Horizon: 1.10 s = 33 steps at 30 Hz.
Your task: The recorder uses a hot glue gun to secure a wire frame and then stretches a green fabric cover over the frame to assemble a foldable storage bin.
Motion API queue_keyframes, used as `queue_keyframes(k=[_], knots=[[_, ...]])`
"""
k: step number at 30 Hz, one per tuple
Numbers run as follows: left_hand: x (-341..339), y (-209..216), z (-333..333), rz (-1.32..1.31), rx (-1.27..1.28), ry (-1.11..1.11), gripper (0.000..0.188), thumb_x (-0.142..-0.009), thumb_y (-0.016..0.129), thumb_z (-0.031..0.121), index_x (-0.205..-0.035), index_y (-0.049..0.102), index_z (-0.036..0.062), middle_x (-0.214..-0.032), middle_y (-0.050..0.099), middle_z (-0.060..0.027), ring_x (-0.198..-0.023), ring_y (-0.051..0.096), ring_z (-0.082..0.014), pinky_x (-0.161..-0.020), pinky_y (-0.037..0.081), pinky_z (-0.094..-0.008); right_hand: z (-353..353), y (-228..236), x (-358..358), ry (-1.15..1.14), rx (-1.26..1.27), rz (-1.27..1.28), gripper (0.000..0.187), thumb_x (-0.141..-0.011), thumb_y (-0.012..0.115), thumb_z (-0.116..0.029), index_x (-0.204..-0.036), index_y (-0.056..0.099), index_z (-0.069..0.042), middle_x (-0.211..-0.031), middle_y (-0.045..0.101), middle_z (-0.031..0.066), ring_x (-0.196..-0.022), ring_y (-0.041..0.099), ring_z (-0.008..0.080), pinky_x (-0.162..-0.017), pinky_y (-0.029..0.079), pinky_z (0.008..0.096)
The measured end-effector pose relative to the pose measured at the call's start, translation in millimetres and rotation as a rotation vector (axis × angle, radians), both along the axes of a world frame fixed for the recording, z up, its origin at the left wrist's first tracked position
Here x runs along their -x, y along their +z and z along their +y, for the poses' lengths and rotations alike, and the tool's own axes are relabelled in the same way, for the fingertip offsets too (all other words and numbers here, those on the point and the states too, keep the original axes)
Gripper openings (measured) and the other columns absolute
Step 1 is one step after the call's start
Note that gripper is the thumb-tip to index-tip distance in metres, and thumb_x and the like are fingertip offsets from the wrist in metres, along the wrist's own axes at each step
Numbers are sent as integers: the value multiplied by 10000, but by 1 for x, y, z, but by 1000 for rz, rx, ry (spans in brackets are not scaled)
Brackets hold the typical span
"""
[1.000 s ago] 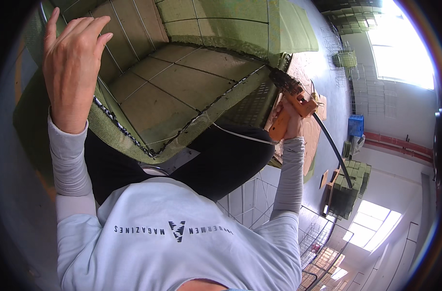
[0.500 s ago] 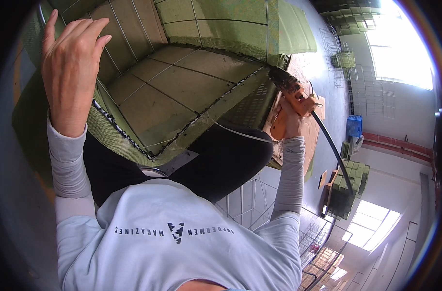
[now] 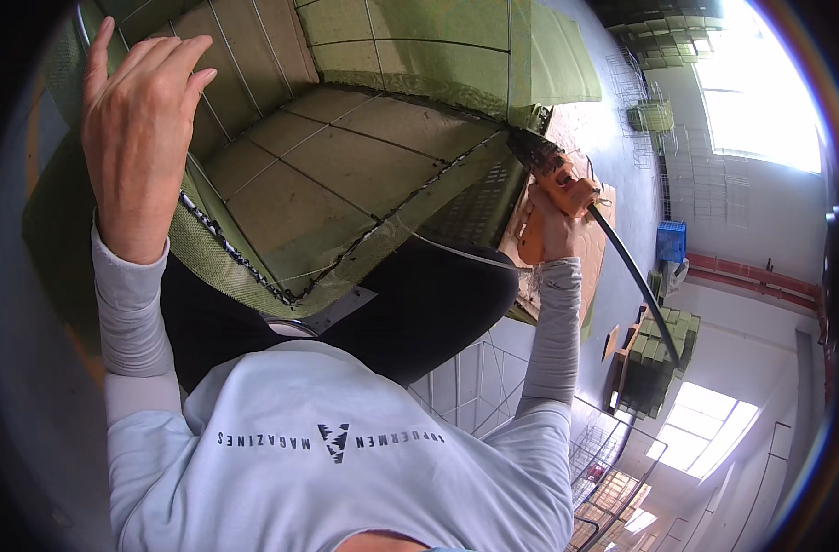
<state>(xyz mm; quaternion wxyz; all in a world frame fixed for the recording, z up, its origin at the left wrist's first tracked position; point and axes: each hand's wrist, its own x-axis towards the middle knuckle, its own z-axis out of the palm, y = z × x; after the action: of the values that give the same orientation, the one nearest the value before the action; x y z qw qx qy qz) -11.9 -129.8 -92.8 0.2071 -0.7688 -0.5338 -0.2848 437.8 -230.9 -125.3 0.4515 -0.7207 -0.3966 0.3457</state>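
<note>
Right hand (image 3: 552, 226), fingers round orange tool (image 3: 569, 191); left hand (image 3: 139, 124), fingers loosely spread; near edges (image 3: 379, 219) dark-studded, seemingly done; far-right flap (image 3: 564, 57) apparently unfastened

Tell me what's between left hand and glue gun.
Head view: a wire frame with green mesh lies between the left hand and orange glue gun.

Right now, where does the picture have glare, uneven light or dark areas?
In the head view, the upper window glares white; the head view's corners fall to black; in the head view's upper half, the green panel is unevenly lit, while the orange tool shows its colour clearly.
</note>
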Motion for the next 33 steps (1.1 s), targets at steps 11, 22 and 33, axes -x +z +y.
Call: queue_keyframes(k=[11,22,33], knots=[[0,4,-4,50,87,36,248,-855,643,220,-1066,672,92,-994,682,-72,-971,633,-208,-1087,318,-418,2,20,0,30,-4,32,149,-861,639,-103,-975,621,-7,-756,618,44,-661,588,126,-605,480,264],[0,3,-4,60,83,31,251,-850,651,210,-1070,670,90,-1002,682,-70,-979,633,-204,-1087,319,-415,13,28,3,45,90,-54,166,-844,661,-104,-948,622,20,-740,623,52,-639,591,137,-594,484,266],[1,3,-2,34,96,29,252,-847,651,212,-1067,670,88,-1006,679,-70,-980,630,-206,-1086,317,-413,8,24,-8,37,36,-116,131,-822,667,-74,-925,624,-6,-668,596,39,-574,568,130,-534,455,269]])
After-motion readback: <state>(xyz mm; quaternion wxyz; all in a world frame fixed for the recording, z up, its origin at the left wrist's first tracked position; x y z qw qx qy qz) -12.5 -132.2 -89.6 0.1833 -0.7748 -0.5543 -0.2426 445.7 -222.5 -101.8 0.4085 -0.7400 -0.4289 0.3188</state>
